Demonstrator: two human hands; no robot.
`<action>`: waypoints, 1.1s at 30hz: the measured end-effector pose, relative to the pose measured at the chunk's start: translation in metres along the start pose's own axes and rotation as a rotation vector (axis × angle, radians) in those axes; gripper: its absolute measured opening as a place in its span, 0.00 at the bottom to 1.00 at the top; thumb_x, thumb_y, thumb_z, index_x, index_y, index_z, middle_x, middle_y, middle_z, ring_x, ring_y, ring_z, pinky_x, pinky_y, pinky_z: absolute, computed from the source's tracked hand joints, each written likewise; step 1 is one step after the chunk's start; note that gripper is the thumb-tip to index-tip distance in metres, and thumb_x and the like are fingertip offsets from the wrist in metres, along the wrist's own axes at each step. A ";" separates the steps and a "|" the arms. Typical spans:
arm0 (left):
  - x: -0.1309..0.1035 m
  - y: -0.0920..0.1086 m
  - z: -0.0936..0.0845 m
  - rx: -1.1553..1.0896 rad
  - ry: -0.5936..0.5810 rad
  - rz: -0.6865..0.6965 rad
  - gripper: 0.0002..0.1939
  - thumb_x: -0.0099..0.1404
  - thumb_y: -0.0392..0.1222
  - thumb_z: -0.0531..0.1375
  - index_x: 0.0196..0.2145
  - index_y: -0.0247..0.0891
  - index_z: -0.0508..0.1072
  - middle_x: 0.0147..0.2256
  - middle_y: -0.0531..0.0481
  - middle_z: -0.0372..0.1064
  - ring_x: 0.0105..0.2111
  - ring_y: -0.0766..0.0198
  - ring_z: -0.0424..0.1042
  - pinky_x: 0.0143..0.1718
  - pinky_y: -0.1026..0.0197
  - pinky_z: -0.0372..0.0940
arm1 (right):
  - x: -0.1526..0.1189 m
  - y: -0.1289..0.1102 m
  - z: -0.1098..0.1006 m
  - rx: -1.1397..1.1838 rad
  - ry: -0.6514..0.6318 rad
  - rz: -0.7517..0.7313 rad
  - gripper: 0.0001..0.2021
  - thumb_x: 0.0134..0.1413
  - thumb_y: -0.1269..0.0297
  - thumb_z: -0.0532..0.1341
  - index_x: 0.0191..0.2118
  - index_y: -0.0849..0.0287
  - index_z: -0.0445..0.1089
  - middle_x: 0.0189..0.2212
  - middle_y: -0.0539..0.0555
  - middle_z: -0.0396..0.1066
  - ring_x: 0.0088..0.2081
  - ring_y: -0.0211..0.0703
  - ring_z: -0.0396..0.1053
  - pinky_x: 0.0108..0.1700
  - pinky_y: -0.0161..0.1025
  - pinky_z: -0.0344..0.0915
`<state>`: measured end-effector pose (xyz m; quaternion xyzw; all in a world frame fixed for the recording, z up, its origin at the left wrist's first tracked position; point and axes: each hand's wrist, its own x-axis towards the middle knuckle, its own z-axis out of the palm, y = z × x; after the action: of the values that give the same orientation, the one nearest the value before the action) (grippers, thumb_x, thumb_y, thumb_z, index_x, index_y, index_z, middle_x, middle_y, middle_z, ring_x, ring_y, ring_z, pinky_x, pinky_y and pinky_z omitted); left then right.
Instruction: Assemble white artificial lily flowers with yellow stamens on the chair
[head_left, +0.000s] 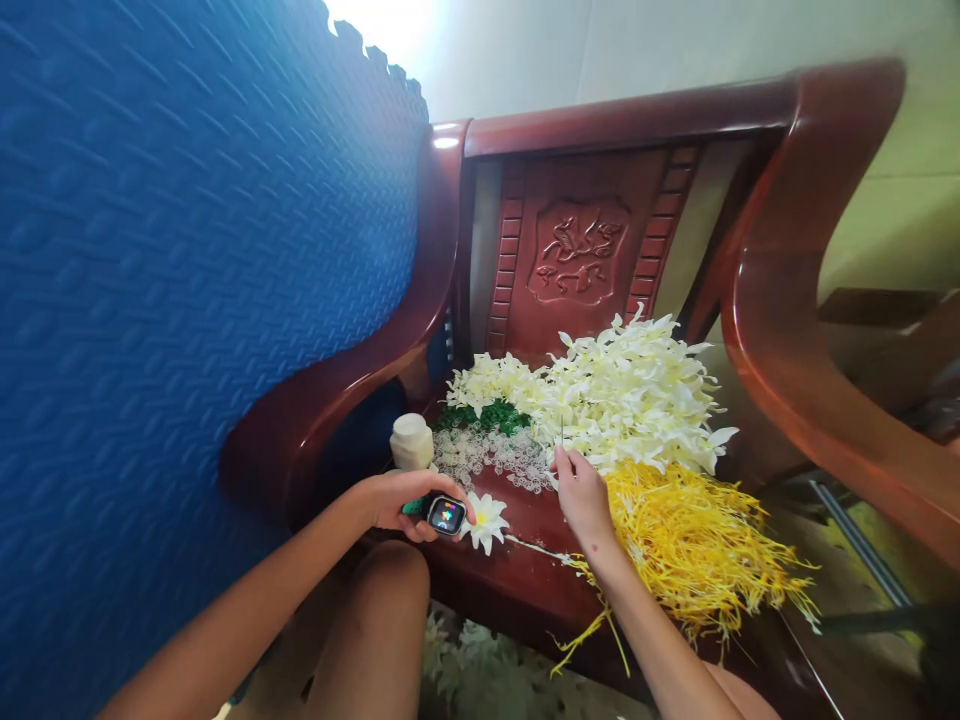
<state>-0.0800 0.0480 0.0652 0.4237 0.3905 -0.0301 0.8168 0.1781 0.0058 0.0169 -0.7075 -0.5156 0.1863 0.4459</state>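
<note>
My left hand [416, 503] is closed around a smartwatch [446, 514] with a lit screen and a green strap. Touching its fingertips, or just beside them, is a white flower [486, 521] with a yellow centre. My right hand [581, 490] pinches a thin, dark, upright stick [562, 430], too fine to identify. Behind it lies a large heap of white petals [637, 390]. Yellow stamen strands [690, 550] are piled to its right. Clear plastic pieces [495, 455] and small green pieces [491, 415] lie between the hands, further back.
A white jar [412, 442] stands behind my left hand. The carved wooden chair [630, 125] has curved armrests on both sides. A blue textured mat [187, 250] rises at the left. More white flowers [480, 660] lie below the seat.
</note>
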 end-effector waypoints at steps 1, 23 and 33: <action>0.000 0.001 0.000 0.010 -0.001 -0.009 0.16 0.59 0.47 0.58 0.39 0.33 0.75 0.30 0.42 0.69 0.14 0.73 0.53 0.13 0.68 0.37 | 0.000 0.000 0.000 -0.003 -0.006 0.001 0.22 0.61 0.47 0.45 0.24 0.55 0.63 0.23 0.53 0.69 0.28 0.44 0.64 0.33 0.38 0.55; 0.001 -0.032 -0.004 -0.200 0.029 0.213 0.16 0.52 0.36 0.62 0.40 0.35 0.67 0.28 0.50 0.64 0.17 0.76 0.51 0.18 0.69 0.38 | -0.002 -0.002 0.001 -0.021 -0.028 -0.032 0.22 0.61 0.47 0.45 0.25 0.56 0.64 0.23 0.53 0.70 0.28 0.44 0.65 0.32 0.38 0.56; -0.003 -0.035 0.000 -0.231 0.026 0.241 0.16 0.50 0.35 0.63 0.39 0.34 0.69 0.26 0.51 0.63 0.16 0.76 0.50 0.17 0.69 0.37 | -0.002 -0.002 0.002 -0.011 -0.030 -0.033 0.23 0.60 0.46 0.46 0.25 0.56 0.65 0.24 0.54 0.71 0.28 0.45 0.65 0.33 0.39 0.56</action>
<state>-0.0950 0.0247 0.0440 0.3710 0.3485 0.1187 0.8526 0.1747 0.0046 0.0166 -0.6985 -0.5350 0.1867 0.4370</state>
